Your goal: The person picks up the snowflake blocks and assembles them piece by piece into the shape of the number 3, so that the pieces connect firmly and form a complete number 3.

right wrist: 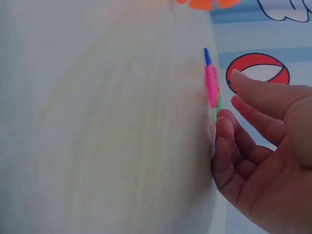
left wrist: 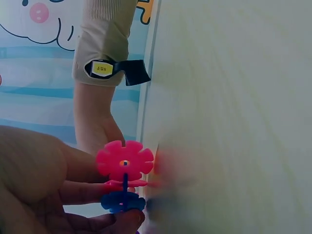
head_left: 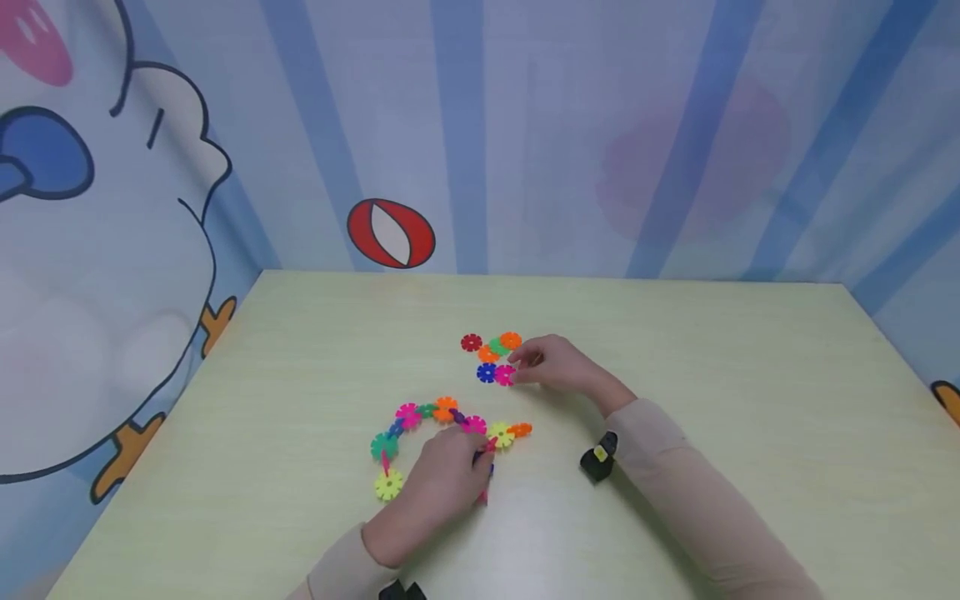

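Note:
My left hand [head_left: 447,468] pinches part of a curved chain of snowflake discs; in the left wrist view, a pink disc [left wrist: 125,158] and a blue disc [left wrist: 122,201] show at its fingertips. The chain curls leftward from a yellow disc [head_left: 501,435] to another yellow disc [head_left: 388,484] at its lower left. The part under my palm is hidden. Farther back, my right hand [head_left: 557,365] hovers beside a loose pink disc [head_left: 505,375], thumb and fingers apart, holding nothing. Whether it touches that disc I cannot tell.
Behind the pink disc lie a dark blue disc [head_left: 487,372], a dark red disc [head_left: 471,342], a green disc [head_left: 498,347] and orange discs [head_left: 512,340]. A patterned wall [head_left: 570,150] borders the pale table [head_left: 735,375] at the back.

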### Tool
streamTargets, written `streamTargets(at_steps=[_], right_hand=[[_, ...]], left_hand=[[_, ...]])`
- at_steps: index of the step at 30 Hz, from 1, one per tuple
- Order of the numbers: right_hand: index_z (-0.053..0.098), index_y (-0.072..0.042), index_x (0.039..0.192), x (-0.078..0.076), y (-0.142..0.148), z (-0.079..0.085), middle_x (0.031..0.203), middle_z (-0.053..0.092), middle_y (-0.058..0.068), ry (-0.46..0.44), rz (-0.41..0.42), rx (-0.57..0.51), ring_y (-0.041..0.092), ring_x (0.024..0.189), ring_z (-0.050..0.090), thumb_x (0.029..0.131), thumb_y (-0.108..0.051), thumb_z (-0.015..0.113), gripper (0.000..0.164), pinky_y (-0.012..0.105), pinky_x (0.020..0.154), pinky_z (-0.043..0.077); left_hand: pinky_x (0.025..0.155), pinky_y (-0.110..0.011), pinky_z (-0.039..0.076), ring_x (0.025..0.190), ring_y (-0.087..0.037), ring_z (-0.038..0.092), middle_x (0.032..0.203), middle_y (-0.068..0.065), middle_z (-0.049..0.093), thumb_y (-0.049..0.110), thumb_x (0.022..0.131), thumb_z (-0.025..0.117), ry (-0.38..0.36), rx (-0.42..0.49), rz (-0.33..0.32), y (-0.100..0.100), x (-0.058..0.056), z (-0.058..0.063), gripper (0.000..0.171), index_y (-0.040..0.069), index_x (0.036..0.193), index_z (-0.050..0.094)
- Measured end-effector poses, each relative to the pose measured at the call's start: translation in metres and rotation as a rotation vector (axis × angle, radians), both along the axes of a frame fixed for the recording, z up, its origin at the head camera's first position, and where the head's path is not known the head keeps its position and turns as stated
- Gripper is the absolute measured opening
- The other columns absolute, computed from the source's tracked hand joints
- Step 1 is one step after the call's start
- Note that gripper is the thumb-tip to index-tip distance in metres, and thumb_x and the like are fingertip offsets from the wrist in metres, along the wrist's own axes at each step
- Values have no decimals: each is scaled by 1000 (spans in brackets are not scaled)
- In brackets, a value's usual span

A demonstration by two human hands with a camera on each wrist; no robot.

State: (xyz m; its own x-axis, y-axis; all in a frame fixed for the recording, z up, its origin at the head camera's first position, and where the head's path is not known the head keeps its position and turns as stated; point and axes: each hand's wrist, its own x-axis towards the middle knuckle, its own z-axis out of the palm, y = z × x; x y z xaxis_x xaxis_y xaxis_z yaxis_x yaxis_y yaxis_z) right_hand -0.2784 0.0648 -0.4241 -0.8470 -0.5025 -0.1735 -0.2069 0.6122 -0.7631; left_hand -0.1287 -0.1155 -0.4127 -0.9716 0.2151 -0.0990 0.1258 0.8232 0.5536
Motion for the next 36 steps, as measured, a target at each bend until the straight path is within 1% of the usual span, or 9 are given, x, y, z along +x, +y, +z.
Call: streamTargets(at_steps=[4,7,12,14,17,20,23,29,36], right_hand=[[66,-5,120,-3,-9,-1,86,58,5,5,-14,68,17,72,50,86,-22,73,39,25,63,44],[67,-7,120,-4,-14,0,85,56,5,8,-6,112,18,75,49,84,-24,75,41,26,64,41],[69,-7,112,-6,-16,0,92,58,6,37,14,149,20,85,50,83,-22,76,33,28,71,44],[69,-7,106,-5,-15,0,92,59,6,42,11,146,21,86,51,82,-20,76,28,28,72,45],[67,-6,98,-4,-11,-2,88,59,5,48,10,112,19,81,51,83,-17,75,20,27,70,46],[66,-4,95,1,-4,-2,83,60,5,18,-5,58,17,72,52,85,-14,72,15,26,65,47],[66,-4,97,6,7,-2,81,60,5,-25,-28,23,16,68,53,88,-15,70,15,25,62,49],[67,-2,104,18,29,-3,88,65,5,-61,-48,-20,15,74,58,89,-16,68,20,25,68,50],[66,3,110,35,47,0,81,66,4,-129,-33,-140,16,70,62,90,-10,65,24,29,69,53]], left_hand=[[60,-23,44,70,-13,50,72,3,55,17,89,68,37,-46,8,-1,0,4,12,7,92,73],[59,-22,44,71,-12,50,75,2,57,19,88,69,87,-68,11,-2,0,7,13,7,92,74],[57,-20,41,70,-12,49,78,-1,58,15,86,69,173,-56,13,-3,-3,9,15,4,95,74],[56,-20,41,71,-12,49,79,-3,59,15,85,69,183,-40,17,-3,-4,9,19,3,100,73],[56,-20,41,71,-12,49,84,-4,60,16,85,71,171,-14,26,0,-7,10,25,3,106,72],[56,-20,41,70,-12,49,86,-5,59,18,84,73,171,2,21,2,-10,11,27,3,107,72],[59,-23,43,73,-14,50,87,-6,60,17,84,73,205,31,-19,4,-15,10,24,3,104,73],[74,-31,49,89,-21,57,92,-6,63,12,84,72,261,53,-114,7,-26,4,19,3,101,74],[87,-41,48,98,-25,59,100,-7,66,11,87,69,244,43,-153,9,-35,2,19,4,104,73]])
